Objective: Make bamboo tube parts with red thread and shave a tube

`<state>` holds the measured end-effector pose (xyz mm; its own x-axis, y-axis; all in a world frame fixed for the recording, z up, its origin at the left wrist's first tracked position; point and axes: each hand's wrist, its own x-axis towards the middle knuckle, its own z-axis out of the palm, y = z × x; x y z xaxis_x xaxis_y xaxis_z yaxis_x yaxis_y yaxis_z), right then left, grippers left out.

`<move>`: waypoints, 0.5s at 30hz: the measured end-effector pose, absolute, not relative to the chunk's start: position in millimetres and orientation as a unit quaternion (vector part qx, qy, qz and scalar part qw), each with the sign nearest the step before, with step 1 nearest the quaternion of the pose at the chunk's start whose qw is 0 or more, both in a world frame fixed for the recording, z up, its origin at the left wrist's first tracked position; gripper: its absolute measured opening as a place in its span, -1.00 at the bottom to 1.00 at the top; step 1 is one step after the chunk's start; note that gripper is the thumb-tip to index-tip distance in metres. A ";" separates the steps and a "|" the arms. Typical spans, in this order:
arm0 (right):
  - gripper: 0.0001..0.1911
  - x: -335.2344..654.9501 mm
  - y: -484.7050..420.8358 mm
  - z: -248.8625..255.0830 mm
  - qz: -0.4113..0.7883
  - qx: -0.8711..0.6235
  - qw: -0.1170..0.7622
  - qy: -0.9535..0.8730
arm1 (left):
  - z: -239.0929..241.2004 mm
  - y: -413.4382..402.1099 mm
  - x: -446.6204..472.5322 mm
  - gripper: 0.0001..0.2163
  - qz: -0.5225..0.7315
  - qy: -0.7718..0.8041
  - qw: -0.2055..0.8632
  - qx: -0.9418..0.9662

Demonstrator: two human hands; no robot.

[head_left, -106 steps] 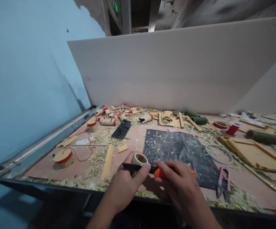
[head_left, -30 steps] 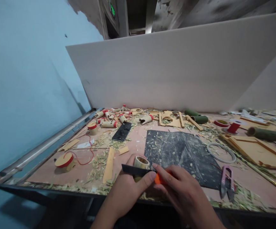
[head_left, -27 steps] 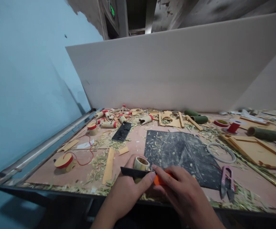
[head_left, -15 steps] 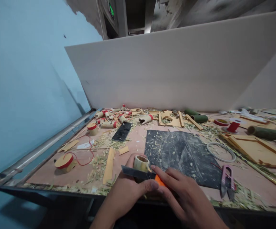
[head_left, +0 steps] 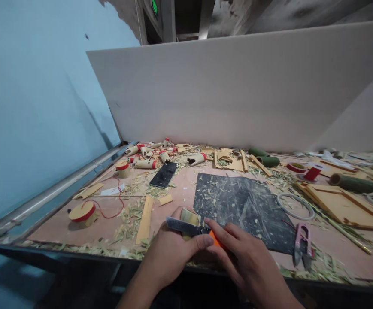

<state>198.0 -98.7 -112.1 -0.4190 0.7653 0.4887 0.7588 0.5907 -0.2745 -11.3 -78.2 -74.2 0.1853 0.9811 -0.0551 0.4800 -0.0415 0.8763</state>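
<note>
My left hand (head_left: 170, 253) is wrapped round a short bamboo tube (head_left: 190, 216) at the table's front edge, thumb pressed against the back of a knife blade. My right hand (head_left: 247, 264) grips the orange-handled knife (head_left: 192, 228), whose dark blade lies across the tube, pointing left. Both hands sit beside the near left corner of a black cutting mat (head_left: 241, 206) strewn with shavings. Most of the orange handle is hidden under my right fingers.
Pink thread snips (head_left: 302, 242) lie right of the mat. A phone (head_left: 164, 174), red-banded bamboo pieces (head_left: 146, 164), a red-thread spool (head_left: 83, 212), green bamboo tubes (head_left: 352, 183), wooden frames (head_left: 344, 204) and a wire ring (head_left: 295, 206) litter the table. White boards wall the back.
The bamboo tube has tipped so its open end no longer faces up. The blade has slid slightly along it. Both hands stay in place.
</note>
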 end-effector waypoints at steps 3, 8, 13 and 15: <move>-0.51 196.5 -97.3 -111.0 -0.002 -0.483 0.312 -0.818 | -75.8 -79.6 -6.2 -0.57 0.296 0.621 0.368 0.626; -0.53 198.1 -94.2 -115.8 0.005 -0.551 0.387 -0.740 | -76.0 -80.0 -5.5 -0.52 0.320 0.594 0.389 0.627; -0.56 200.3 -98.4 -111.6 0.050 -0.483 0.365 -0.794 | -73.7 -77.2 -10.2 -0.54 0.335 0.563 0.451 0.606; -0.56 200.8 -99.6 -108.1 0.068 -0.458 0.326 -0.824 | -75.3 -76.5 -11.6 -0.62 0.342 0.540 0.471 0.608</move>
<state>200.8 -99.6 -108.1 -0.3687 0.7989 0.4752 0.7103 0.5719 -0.4104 -11.6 -76.5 -75.3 0.1832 0.9787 -0.0927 0.3331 0.0269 0.9425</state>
